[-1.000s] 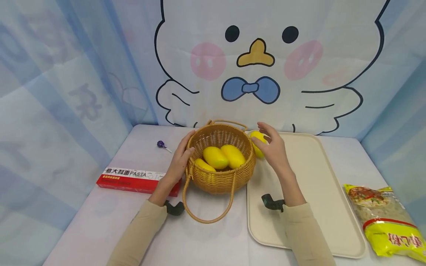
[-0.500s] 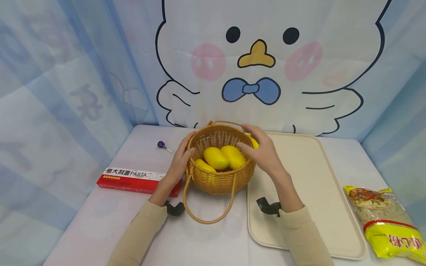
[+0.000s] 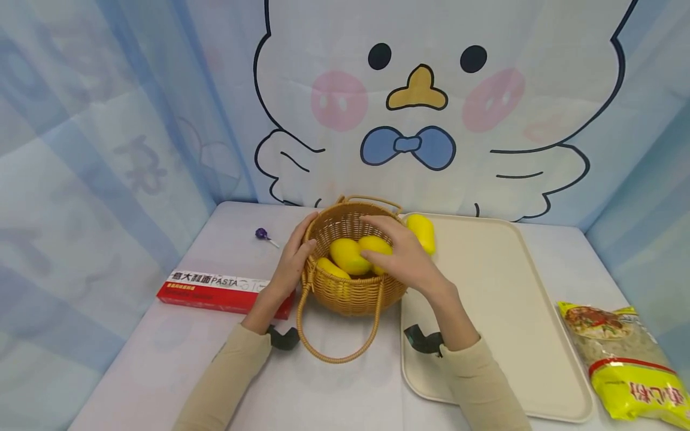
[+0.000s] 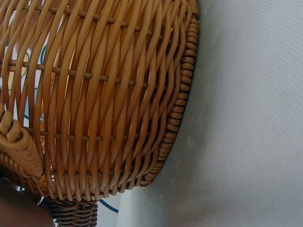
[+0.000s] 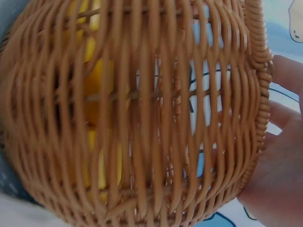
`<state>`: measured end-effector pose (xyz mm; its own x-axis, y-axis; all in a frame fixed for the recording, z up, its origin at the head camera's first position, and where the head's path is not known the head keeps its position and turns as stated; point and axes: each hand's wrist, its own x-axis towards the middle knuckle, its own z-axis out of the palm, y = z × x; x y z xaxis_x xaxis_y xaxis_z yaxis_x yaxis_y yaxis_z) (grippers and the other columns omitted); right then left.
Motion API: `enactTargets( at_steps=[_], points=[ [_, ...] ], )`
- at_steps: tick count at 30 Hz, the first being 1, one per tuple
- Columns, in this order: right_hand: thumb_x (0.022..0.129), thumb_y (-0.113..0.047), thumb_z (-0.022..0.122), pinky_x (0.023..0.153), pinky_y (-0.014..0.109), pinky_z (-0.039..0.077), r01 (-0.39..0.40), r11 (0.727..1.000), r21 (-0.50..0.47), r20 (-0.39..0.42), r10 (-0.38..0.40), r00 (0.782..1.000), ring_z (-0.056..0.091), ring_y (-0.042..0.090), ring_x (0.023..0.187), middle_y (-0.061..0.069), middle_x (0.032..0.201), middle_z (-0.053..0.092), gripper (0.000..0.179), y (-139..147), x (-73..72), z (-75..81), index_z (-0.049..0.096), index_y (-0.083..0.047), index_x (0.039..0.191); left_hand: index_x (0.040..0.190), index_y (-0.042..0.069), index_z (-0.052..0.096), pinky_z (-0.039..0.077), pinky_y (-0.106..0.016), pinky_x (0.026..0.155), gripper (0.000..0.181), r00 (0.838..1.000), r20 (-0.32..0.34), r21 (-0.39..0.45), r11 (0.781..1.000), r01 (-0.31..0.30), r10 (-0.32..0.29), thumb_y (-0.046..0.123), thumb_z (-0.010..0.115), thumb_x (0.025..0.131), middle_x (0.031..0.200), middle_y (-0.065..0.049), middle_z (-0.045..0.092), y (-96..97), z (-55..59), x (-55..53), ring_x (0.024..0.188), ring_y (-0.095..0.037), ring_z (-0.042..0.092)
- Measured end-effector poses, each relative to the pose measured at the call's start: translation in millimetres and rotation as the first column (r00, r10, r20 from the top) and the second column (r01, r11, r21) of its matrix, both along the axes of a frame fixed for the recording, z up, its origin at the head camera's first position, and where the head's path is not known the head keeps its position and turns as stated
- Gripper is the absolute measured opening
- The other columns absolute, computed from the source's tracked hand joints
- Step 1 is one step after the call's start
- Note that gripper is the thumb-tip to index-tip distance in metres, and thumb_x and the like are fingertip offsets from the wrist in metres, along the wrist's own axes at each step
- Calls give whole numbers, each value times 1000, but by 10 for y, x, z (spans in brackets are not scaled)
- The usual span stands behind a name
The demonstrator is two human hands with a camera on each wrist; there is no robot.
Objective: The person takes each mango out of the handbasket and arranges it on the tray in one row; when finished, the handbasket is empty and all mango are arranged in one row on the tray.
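1. The left hand (image 3: 293, 254) grips the wicker basket (image 3: 350, 297) by its left rim, thumb hooked over the edge, fingers along the outside.
2. The right hand (image 3: 406, 254) reaches over the basket's right rim, thumb and fingers spread apart; whether it touches the fruit below is unclear.
3. Three yellow fruits (image 3: 347, 256) lie in the basket, between the two hands.
4. Another yellow fruit (image 3: 422, 232) sits just beyond the right hand, at the far left corner of the beige tray (image 3: 501, 323).
5. Left of the left hand lies a purple lollipop (image 3: 261, 234).
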<state>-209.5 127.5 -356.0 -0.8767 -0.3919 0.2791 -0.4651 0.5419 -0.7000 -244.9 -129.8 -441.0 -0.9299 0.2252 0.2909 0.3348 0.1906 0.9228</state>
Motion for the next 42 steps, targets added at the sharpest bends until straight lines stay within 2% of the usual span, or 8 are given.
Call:
enactTargets(
  at_steps=[10,13,17,18,21,29,37,42],
  points=[
    [89,-31,71,116,48,39,-32,993,117,47,27,999,42,23,142,-2,152,48,63,-115,-137,40,48,-22,147,155,38,28,27,-49,122,54,1000,-11,-2,1000,-15,15,31,39,102,162,12,28,9,7,11,149,-17,29],
    [89,-29,71,115,48,39,-62,991,121,73,53,996,44,24,141,0,151,49,64,-136,-186,59,48,-19,147,157,28,26,26,-49,123,56,1000,13,-9,1000,-2,2,26,39,103,164,5,26,14,104,67,150,-21,28],
    [89,-27,71,115,46,39,-93,982,163,107,77,991,44,24,141,1,151,49,64,-186,-249,72,47,-18,147,159,23,23,24,-49,123,57,1000,27,-15,1000,12,-11,22,37,104,165,0,23,15,122,71,152,-25,25],
    [89,-26,71,115,47,39,-101,979,178,116,82,990,44,24,141,2,151,49,64,-203,-263,74,47,-18,147,159,25,23,24,-49,123,57,1000,18,-15,1000,11,-10,23,37,104,166,1,23,14,82,45,152,-24,25],
    [88,-26,71,117,47,37,-125,966,225,151,92,984,42,26,143,2,152,48,64,-255,-310,66,47,-18,148,157,32,24,24,-49,124,55,1000,3,-1,1000,9,-9,25,37,104,165,6,23,18,21,12,152,-21,25],
    [89,-25,71,121,48,30,-200,920,337,194,140,971,37,27,147,4,153,47,66,-376,-380,17,45,-16,149,154,40,28,27,-49,122,54,1000,-3,-2,1000,-12,12,32,40,102,162,13,28,6,20,10,149,-18,30],
    [89,-19,72,120,48,31,-224,879,421,256,122,959,37,28,147,5,155,45,68,-421,-466,-60,44,-16,151,155,37,26,24,-48,123,54,1000,19,7,1000,-2,1,27,38,104,164,10,25,0,24,-1,151,-19,26],
    [88,-19,73,119,46,34,-240,852,465,270,121,955,38,26,146,4,155,45,68,-451,-515,-121,45,-18,150,158,26,24,23,-49,124,56,999,31,-2,1000,12,-11,22,37,104,165,2,23,14,103,53,152,-24,24]
  ],
)
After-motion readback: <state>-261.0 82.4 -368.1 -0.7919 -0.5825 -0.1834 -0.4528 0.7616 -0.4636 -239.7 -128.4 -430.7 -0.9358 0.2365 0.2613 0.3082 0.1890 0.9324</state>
